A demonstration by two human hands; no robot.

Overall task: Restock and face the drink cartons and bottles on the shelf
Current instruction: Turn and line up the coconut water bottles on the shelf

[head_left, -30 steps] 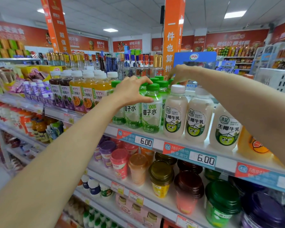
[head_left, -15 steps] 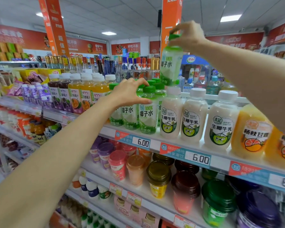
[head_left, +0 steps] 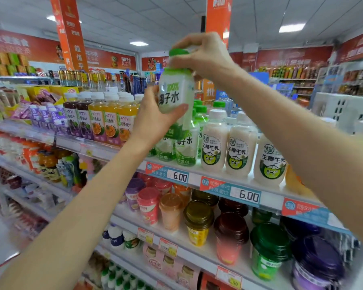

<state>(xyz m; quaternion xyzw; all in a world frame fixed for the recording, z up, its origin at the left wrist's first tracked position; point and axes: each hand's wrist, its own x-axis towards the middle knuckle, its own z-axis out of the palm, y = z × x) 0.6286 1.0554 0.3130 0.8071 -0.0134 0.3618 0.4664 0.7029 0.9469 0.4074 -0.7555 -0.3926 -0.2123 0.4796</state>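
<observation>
Coconut water bottle (head_left: 173, 95) aloft: right hand (head_left: 205, 54) grip pinches green cap (head_left: 177, 52), left hand (head_left: 153, 121) grip wraps body.

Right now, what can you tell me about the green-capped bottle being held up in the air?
The bottle looks like clear plastic with squarish shoulders, pale cloudy drink inside, a green cap and a white-and-green label reading 100%. It is roughly upright, above its matching row on the shelf. The right hand grips its top; the left hand wraps its body.
</observation>
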